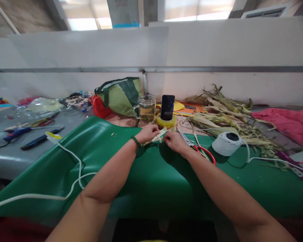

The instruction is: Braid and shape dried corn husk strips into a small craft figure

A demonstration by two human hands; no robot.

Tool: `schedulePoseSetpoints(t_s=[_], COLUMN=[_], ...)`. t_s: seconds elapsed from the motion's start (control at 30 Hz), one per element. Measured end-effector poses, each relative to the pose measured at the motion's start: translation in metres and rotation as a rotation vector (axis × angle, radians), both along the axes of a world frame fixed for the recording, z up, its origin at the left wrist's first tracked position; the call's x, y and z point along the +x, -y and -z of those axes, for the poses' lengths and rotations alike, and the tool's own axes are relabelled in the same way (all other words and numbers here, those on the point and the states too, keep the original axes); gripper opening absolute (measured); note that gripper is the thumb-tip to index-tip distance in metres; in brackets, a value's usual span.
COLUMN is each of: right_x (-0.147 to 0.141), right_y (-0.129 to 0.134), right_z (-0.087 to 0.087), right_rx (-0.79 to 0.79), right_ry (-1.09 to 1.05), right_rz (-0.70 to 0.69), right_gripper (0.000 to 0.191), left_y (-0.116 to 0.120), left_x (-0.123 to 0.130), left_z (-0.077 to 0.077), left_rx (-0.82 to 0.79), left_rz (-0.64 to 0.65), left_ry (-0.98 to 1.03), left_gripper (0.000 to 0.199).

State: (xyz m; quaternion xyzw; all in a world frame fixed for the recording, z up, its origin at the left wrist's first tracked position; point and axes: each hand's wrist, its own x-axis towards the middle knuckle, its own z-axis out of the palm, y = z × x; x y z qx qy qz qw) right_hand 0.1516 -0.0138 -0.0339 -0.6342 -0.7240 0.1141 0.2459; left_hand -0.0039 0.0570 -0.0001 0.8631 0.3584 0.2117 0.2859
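Over the green sheet (151, 181), my left hand (148, 133) has its fingers closed on a pale corn husk strip (161, 133). A dark beaded bracelet circles that wrist. My right hand (175, 141) is curled beside the strip's other side, fingers pinched together; what they hold is too small to make out. Red-handled scissors (204, 152) lie just right of my right hand, with the blades toward the back. A phone (167, 107) stands upright in a yellow ring-shaped holder (166, 122) behind both hands.
A glass mug (146, 109) of pale liquid and a green bag (121, 95) stand behind. To the right are a white roll (226, 144), dried corn husks (224, 116) and pink cloth (288, 122). A white cable (75, 188) crosses the left, near several tools (41, 138).
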Motion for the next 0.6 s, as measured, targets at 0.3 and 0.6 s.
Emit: schedulePoseSetpoints(t_s=[0.3, 0.6], right_x=[0.007, 0.009], right_y=[0.001, 0.002], right_z=[-0.005, -0.009], right_rx=[-0.039, -0.058], right_ry=[-0.157, -0.093], right_rz=[-0.092, -0.134], right_gripper=[0.015, 0.017], left_y=[0.003, 0.01], left_x=[0.006, 0.003], left_z=[0.008, 0.004], left_rx=[-0.307, -0.138], left_rz=[0.045, 0.023], left_ry=[0.192, -0.111], left_gripper=[0.023, 0.011])
